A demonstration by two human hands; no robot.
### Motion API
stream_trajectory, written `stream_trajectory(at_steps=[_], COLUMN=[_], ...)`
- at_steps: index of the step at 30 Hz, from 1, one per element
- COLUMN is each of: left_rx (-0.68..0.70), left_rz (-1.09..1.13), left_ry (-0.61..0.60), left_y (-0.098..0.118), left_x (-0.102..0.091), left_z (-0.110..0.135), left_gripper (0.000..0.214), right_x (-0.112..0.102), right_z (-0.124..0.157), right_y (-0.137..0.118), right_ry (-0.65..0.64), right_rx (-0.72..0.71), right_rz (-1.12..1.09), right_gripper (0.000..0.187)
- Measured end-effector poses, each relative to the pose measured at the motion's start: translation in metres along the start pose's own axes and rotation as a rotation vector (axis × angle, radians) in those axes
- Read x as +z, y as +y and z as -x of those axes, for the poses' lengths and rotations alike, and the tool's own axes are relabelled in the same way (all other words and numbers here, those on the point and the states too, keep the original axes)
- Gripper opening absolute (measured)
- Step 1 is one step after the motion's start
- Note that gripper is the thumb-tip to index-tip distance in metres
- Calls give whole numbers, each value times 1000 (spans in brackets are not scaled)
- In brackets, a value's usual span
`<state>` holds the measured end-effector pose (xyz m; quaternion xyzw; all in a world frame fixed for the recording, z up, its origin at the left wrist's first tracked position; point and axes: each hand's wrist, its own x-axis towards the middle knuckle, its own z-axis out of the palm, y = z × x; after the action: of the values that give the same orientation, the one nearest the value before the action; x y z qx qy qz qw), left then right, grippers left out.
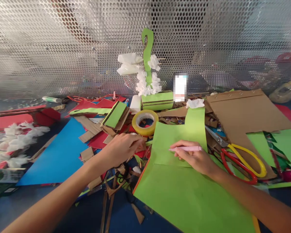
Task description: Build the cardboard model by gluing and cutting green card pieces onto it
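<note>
My right hand (196, 158) is closed round a pink pen (186, 149), its tip pointing left over a cut green paper shape (181, 134). That shape lies on a large green sheet (184, 197) in front of me. My left hand (122, 149) rests at the left edge of the green shape, fingers curled together over scraps there; what they pinch is hidden.
A yellow tape roll (145, 122) sits behind my hands. Red and yellow scissors (243, 161) lie right, on a brown cardboard sheet (242, 113). A blue sheet (60, 152) and red paper lie left. A green cardboard model with white tissue (147, 77) stands against the perforated metal screen (63, 48).
</note>
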<state>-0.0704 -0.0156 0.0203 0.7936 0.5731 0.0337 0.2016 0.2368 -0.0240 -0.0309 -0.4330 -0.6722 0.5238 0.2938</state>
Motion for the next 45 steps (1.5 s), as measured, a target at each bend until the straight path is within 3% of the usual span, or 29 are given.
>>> stream_trajectory(at_steps=[5, 12, 17, 24, 30, 33, 36, 40, 45], left_rx=[-46, -96, -127, -127, -85, -13, -3, -40, -86], left_rz=[207, 666, 750, 686, 674, 546, 337, 155, 116], left_ry=[-12, -126, -116, -140, -133, -143, -57, -15, -29], left_y=[1, 13, 17, 14, -4, -9, -8, -4, -4], left_x=[5, 32, 32, 29, 18, 4, -6, -6, -2], left_z=[-5, -22, -26, -26, -22, -12, -5, -5, -8], left_gripper=[36, 40, 45, 48, 47, 43, 42, 43, 37], right_x=[0, 0, 0, 3, 3, 4, 5, 5, 4], right_z=[0, 0, -1, 2, 2, 1, 1, 1, 2], right_y=[-1, 0, -1, -6, -9, -9, -8, -8, -7], right_ry=[13, 10, 13, 37, 46, 56, 64, 67, 34], right_rx=[-21, -51, -32, 18, 18, 18, 7, 6, 17], right_rz=[-17, -33, -27, -21, 53, 75, 118, 154, 150], right_gripper=[32, 31, 33, 31, 21, 19, 19, 17, 17])
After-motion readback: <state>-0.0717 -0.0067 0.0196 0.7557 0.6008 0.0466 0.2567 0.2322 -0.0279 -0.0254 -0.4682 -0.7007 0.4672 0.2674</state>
